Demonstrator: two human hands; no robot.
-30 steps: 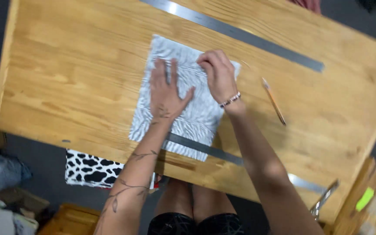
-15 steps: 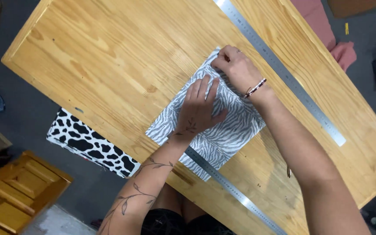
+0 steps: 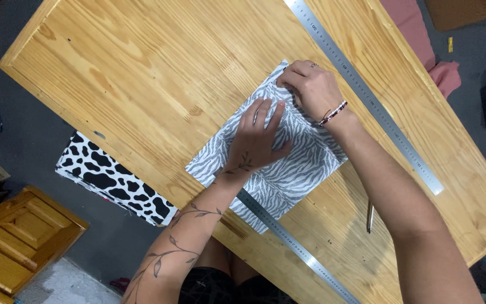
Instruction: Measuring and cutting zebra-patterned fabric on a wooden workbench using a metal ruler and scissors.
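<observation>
Wooden worktop (image 3: 142,73): we note left hand (image 3: 257,141) spread flat, pinning zebra-print sheet (image 3: 293,163); right hand (image 3: 310,87) w/ fingers curled, pressing its far corner to crease.

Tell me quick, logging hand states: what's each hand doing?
Left hand: open, flat on the zebra-print sheet.
Right hand: fingers curled, pressing the sheet's far edge.

A pale pine wooden table (image 3: 142,73) with a raised rim stands on a dark grey floor (image 3: 35,152), with a small brown panelled wooden cabinet (image 3: 18,236) beyond its lower-left edge.
</observation>
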